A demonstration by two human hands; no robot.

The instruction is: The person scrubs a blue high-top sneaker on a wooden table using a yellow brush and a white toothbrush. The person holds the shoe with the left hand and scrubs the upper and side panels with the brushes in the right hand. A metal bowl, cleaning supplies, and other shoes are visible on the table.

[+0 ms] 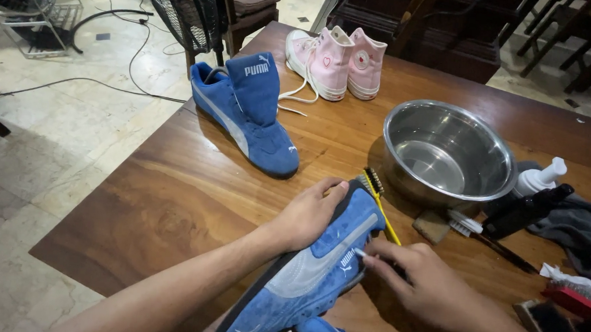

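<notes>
steel bowl (447, 151) at 1 o'clock: looks empty | left hand (309, 213): fingers wrapped over blue shoe (308, 272) | right hand (426, 285): fingertips pinching narrow, touching shoe's side, contents unclear

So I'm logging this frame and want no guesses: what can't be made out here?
- Head view: the blue shoe heel runs off the bottom edge.
- What the right hand fingers pinch against the shoe is too small to tell.
- The left hand covers the toe.
- The brushes are cut by the right edge.
- The yellow-handled brush lies partly behind the shoe.
</notes>
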